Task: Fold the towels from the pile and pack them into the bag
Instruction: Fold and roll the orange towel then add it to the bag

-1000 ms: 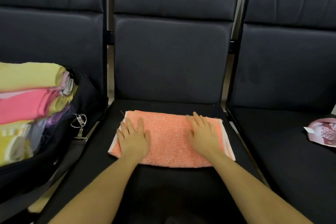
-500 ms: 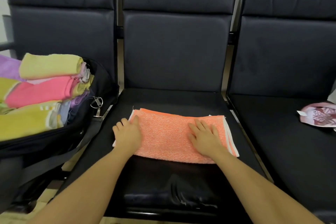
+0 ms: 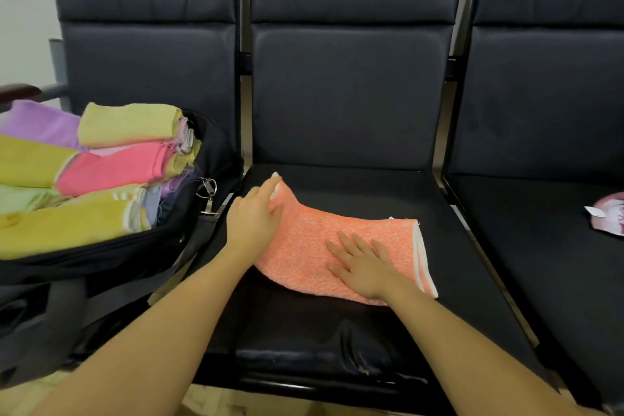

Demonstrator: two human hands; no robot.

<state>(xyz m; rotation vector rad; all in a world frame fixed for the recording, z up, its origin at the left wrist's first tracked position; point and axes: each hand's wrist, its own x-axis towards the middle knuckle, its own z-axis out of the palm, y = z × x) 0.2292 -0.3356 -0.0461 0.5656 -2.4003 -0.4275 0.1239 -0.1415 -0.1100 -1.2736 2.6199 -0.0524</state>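
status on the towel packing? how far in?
Done: folded towels fill the black bag. In hand: left hand lifts the orange towel end; right hand presses it flat on the seat. Left: finish the fold, pack it; pink cloth waits.

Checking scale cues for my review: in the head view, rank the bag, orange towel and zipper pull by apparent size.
1. Bag, though nearer the camera and cut off.
2. Orange towel.
3. Zipper pull, plainly smallest.

Three black seats (image 3: pixel 344 94), one orange towel (image 3: pixel 304 246), one black bag (image 3: pixel 135 250), two hands (image 3: pixel 251 218).
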